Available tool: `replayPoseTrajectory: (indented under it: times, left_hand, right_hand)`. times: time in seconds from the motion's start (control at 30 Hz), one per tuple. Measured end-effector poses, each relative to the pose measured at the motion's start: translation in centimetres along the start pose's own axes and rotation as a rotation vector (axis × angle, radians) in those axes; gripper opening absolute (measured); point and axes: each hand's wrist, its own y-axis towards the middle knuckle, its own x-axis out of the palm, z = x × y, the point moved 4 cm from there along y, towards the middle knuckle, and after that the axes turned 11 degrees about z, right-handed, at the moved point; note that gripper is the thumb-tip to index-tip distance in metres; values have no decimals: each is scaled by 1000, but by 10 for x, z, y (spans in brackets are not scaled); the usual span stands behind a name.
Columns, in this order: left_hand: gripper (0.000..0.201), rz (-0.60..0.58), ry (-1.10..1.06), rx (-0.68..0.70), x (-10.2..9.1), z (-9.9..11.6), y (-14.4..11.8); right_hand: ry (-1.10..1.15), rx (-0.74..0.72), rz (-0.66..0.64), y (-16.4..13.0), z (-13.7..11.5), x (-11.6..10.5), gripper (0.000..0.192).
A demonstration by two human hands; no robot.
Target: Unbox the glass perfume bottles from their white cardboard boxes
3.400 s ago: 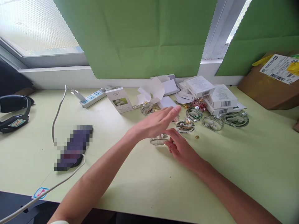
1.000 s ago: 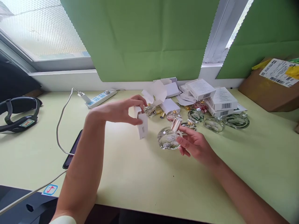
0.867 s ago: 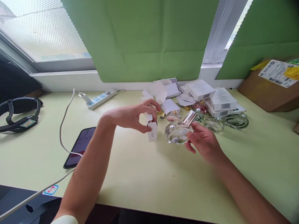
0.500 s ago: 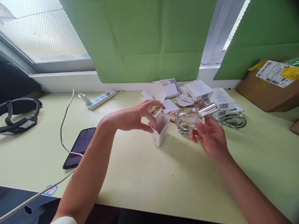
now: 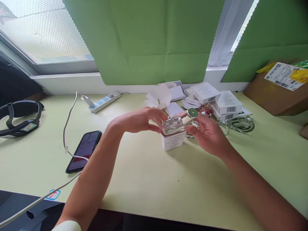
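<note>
Over the middle of the table, your right hand has its fingers clamped on a glass bottle, capped end toward you, its body lying across the mouth of a small white box. Your left hand pinches the box's far top edge, fingers closed on the card.

Risk, as judged: the bottle lies tilted across the opening; pressed in at this angle it could buckle the thin card or tip the box, and smooth glass could slip from a light hold.

Count: one bottle and one box in hand; at least three more bottles beyond your right hand, partly hidden; about four closed cartons; one phone; one power strip.
</note>
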Motion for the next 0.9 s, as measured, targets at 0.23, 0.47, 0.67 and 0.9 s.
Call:
replayPoseTrajectory:
  times: [0.23, 0.47, 0.67, 0.9]
  left_hand:
    - [17, 48, 98, 20, -5, -13, 0]
    - [16, 51, 128, -24, -6, -7, -2]
    - [14, -8, 124, -91, -6, -4, -5]
    - [14, -47, 148, -139, -6, -3, -7]
  right_hand:
    - [-375, -182, -106, 27, -16, 6, 32]
    - [-466, -141, -162, 29, -11, 2, 32]
    - [-437, -198, -208, 25, -16, 3, 29]
    - [-491, -238, -205, 23, -14, 5, 30]
